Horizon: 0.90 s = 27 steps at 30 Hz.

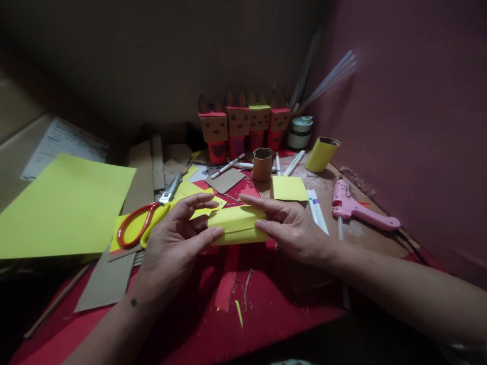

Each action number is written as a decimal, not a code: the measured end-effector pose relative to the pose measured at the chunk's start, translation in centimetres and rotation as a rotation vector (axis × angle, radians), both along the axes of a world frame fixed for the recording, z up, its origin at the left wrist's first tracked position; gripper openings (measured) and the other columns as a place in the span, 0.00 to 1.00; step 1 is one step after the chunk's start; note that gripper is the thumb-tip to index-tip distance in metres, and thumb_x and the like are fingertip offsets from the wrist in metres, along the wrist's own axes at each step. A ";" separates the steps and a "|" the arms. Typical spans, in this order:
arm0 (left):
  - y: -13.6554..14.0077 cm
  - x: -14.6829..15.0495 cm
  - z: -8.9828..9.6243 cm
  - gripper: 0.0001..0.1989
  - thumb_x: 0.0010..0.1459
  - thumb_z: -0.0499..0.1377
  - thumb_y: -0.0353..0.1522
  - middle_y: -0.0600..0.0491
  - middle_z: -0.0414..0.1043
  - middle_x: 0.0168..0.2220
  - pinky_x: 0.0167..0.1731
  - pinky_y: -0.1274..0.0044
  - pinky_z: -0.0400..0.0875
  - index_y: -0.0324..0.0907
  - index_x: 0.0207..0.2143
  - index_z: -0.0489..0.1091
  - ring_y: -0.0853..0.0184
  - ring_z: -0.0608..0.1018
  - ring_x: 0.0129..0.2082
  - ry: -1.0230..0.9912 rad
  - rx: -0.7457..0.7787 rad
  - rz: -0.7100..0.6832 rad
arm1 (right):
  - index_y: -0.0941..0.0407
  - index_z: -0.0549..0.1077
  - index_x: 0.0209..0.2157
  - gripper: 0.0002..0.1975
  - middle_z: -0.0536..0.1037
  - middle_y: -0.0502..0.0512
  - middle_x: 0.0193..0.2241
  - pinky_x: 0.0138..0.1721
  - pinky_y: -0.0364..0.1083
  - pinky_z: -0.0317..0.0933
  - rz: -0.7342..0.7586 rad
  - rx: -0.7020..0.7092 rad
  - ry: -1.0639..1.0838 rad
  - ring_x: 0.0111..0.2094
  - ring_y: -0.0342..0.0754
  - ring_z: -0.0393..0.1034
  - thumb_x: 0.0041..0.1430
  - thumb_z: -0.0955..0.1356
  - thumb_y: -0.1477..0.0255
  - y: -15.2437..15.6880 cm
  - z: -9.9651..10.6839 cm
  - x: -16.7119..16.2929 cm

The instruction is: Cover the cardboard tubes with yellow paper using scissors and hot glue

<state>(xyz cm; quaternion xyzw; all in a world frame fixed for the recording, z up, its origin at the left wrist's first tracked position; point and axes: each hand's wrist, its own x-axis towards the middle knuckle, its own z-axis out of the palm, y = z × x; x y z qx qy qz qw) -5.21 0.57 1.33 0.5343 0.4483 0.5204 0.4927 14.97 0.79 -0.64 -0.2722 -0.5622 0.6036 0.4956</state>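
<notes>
Between my two hands is a yellow paper-wrapped tube (239,223), lying sideways, with a paper edge running along its length. My left hand (178,228) grips its left end, thumb on the near side. Its right end is pinched by my right hand (291,223), fingers over the top and thumb in front. Just left of my left hand lie scissors (150,213) with red and yellow handles. Beyond my right hand are a yellow paper square (290,188) and a short brown cardboard tube (263,166).
A pink glue gun (352,205) and a yellow-covered tube (322,154) stand at right. Several cardboard figures (239,121) line the back beside a lidded jar (300,133). A large yellow sheet (64,213) lies left. Markers (294,163) and cardboard scraps litter the red tabletop (281,309).
</notes>
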 end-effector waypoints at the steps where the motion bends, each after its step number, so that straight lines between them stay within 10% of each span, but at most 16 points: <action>1: 0.0 0.0 0.0 0.21 0.45 0.68 0.28 0.52 0.73 0.45 0.34 0.78 0.78 0.46 0.43 0.72 0.66 0.79 0.37 -0.003 -0.004 -0.021 | 0.46 0.73 0.53 0.24 0.78 0.49 0.49 0.49 0.46 0.67 0.016 0.004 0.000 0.48 0.45 0.72 0.56 0.68 0.78 0.1 0.0 0.0; 13: -0.6 1.8 -1.2 0.31 0.41 0.71 0.37 0.49 0.71 0.46 0.39 0.69 0.76 0.44 0.49 0.67 0.59 0.77 0.43 0.268 0.009 0.060 | 0.47 0.70 0.56 0.26 0.74 0.50 0.54 0.55 0.51 0.63 -0.008 0.027 -0.070 0.51 0.46 0.71 0.57 0.67 0.78 -1.0 -0.5 -0.9; 27: 0.0 -1.3 0.7 0.20 0.52 0.66 0.28 0.53 0.76 0.45 0.41 0.79 0.76 0.48 0.49 0.71 0.65 0.79 0.43 -0.002 -0.145 -0.302 | 0.52 0.78 0.45 0.17 0.80 0.54 0.45 0.51 0.50 0.63 0.024 -0.236 0.171 0.46 0.48 0.73 0.52 0.71 0.76 0.6 -0.5 -0.2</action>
